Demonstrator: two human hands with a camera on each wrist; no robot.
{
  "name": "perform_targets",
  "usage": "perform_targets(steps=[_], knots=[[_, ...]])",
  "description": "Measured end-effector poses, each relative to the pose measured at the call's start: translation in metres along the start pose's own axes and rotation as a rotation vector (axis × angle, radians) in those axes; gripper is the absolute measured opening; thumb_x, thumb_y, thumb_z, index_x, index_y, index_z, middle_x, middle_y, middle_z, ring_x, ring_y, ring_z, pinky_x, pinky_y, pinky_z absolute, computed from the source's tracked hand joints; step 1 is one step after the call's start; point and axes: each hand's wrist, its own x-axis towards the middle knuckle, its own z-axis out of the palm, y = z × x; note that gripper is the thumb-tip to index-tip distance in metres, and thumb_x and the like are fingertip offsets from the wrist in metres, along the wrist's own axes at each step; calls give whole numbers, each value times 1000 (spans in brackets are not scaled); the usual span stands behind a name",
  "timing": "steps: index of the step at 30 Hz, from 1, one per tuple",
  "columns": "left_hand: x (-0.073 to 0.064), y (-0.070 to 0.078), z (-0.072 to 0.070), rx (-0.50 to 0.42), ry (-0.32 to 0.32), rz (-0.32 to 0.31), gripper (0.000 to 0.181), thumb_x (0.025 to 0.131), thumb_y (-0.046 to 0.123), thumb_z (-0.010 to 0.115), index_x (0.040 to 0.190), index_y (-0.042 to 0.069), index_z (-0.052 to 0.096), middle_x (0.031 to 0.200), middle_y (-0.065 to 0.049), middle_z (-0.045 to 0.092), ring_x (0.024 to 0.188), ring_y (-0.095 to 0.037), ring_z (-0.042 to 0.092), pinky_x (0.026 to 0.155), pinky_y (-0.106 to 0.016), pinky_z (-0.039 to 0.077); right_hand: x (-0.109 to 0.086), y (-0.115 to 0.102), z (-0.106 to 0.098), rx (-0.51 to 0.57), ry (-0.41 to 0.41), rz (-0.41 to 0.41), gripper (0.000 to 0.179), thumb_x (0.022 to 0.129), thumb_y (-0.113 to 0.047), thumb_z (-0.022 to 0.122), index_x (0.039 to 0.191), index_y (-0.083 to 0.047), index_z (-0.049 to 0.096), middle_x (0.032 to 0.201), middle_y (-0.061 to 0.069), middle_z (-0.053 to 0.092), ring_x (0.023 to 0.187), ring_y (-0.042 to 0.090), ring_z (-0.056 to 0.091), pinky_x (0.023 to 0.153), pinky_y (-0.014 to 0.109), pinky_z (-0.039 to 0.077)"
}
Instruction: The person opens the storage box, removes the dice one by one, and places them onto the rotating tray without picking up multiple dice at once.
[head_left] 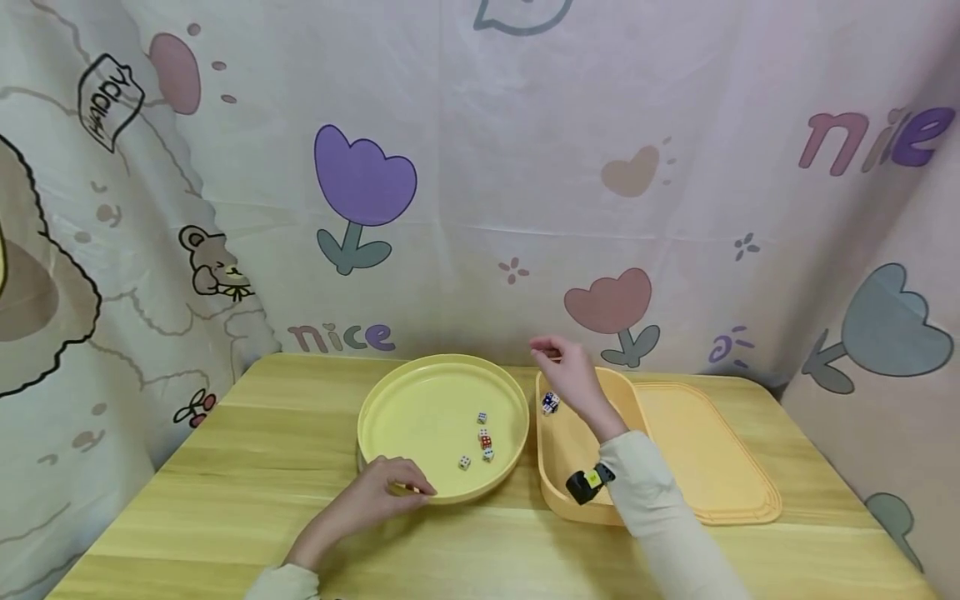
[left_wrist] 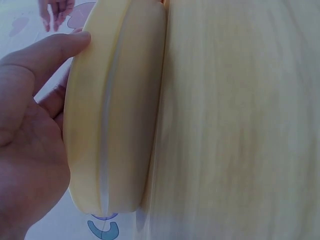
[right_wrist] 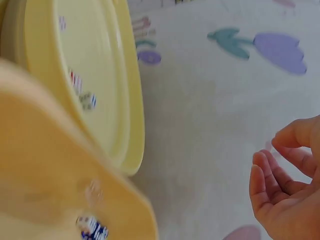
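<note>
My left hand (head_left: 382, 492) is at the near rim of a round yellow tray (head_left: 405, 417), its thumb and fingers pinching the edge. In the left wrist view the thumb (left_wrist: 60, 52) lies on the tray's side wall, with the other fingers partly hidden behind it. Several small dice (head_left: 465, 462), mostly white with one red (head_left: 486, 442), lie in the tray's right part. Above the far end of a deep orange-yellow box (head_left: 558, 492) hovers my right hand (head_left: 570, 375), fingers loosely bent, nothing visible between them. Blue and white dice (head_left: 551, 403) sit together in that box's far left corner.
A flat orange-yellow lid (head_left: 697, 450) lies right of the box. The round tray stands just left of the box on a wooden table (head_left: 285, 442). Behind the table hangs a printed curtain (head_left: 487, 150). A black wrist camera (head_left: 588, 483) is worn on the right wrist.
</note>
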Motion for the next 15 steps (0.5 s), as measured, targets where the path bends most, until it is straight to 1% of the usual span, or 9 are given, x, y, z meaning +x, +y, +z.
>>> perform_targets(steps=[3, 8, 11, 15], knots=[[0, 0, 0, 2, 4, 6, 7, 83, 22, 65, 88, 21, 70, 86, 11, 64, 80, -5, 55, 78, -31, 28, 5, 15, -2, 15, 24, 49, 17, 87, -7, 58, 101, 1, 64, 94, 12, 63, 86, 23, 56, 76, 35, 45], [-1, 0, 0, -3, 0, -11, 7, 83, 25, 65, 88, 23, 70, 85, 12, 64, 81, -3, 54, 78, -31, 27, 6, 44, -5, 21, 12, 150, 20, 86, -5, 58, 103, 3, 62, 97, 15, 61, 90, 25, 55, 78, 36, 44], [-2, 0, 1, -3, 0, -16, 7, 83, 25, 66, 88, 23, 70, 85, 13, 63, 81, -3, 54, 78, -31, 27, 6, 61, -7, -8, -7, 178, 21, 85, -4, 58, 103, 6, 61, 96, 15, 61, 89, 26, 54, 78, 36, 43], [-2, -1, 1, 10, 1, -11, 7, 82, 24, 66, 88, 23, 70, 85, 14, 63, 81, -3, 53, 77, -31, 27, 5, 76, -9, -23, -15, 212, 21, 83, -1, 59, 102, 8, 62, 93, 16, 61, 88, 28, 54, 77, 37, 43]])
